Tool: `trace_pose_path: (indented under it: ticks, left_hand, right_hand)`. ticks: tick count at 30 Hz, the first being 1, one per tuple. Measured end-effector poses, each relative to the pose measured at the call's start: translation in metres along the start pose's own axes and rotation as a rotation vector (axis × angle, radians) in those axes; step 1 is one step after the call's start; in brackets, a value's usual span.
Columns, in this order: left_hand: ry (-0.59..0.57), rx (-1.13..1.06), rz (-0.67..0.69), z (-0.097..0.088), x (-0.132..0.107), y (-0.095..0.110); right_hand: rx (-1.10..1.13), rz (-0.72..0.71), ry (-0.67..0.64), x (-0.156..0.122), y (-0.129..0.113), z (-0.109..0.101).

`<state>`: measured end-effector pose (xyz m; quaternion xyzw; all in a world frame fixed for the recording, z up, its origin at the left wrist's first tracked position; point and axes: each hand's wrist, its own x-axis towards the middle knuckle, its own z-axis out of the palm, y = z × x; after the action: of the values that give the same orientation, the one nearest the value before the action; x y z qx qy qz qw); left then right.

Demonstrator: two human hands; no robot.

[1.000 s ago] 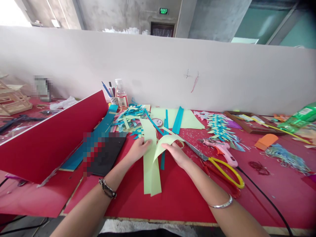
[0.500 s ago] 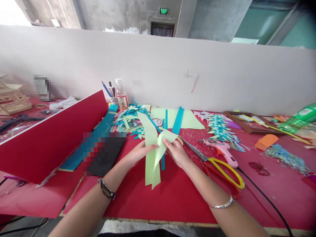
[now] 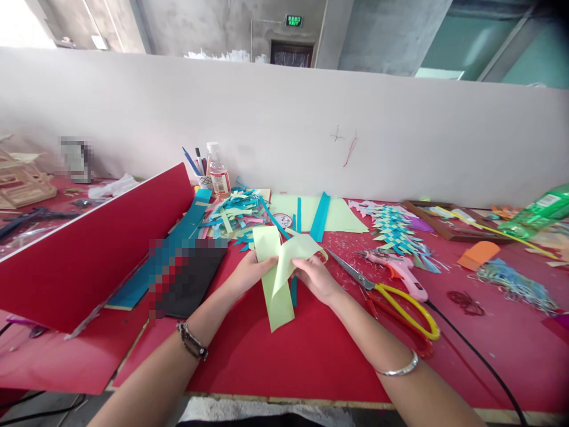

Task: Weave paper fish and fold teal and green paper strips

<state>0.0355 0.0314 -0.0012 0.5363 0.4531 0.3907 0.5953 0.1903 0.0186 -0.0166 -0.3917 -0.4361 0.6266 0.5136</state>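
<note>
Between my hands is pale green paper point(image 3: 281, 308), in wide strips that cross and curl over each other above the red table. My left hand point(image 3: 249, 274) grips it from the left, thumb on top. From the right, my right hand point(image 3: 315, 277) pinches the curled part, with a thin pale loop showing beyond its fingers. A narrow blue strip point(image 3: 294, 292) lies on the table behind the paper. To the right rest large scissors point(image 3: 371, 284) with yellow and red handles, beside a pink glue gun point(image 3: 406, 274).
A heap of cut paper strips point(image 3: 235, 210) lies behind my left hand. Pale green sheets point(image 3: 344, 216) and a woven blue-and-green paper piece point(image 3: 395, 228) lie farther back. A red board point(image 3: 98, 249) stands at left; a plastic bottle point(image 3: 219, 172) and a green bottle point(image 3: 540, 210) are also there.
The paper has shifted in my hands: its upper end is lower and the strips have turned, with the curled one now ending higher. Both hands stay nearly in place.
</note>
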Motion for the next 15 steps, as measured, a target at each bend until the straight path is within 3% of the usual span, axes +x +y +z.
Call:
trace_pose_path:
  ticks: [8, 15]
  left_hand:
    - [-0.087, -0.064, -0.081, 0.0024, -0.0062, 0.0057]
    - [0.013, -0.007, -0.058, 0.0018, 0.0011, -0.0033]
  right_hand:
    - [-0.138, 0.011, 0.151, 0.0005, -0.0037, -0.0038]
    - [-0.263, -0.059, 0.228, 0.0019, -0.0028, -0.0046]
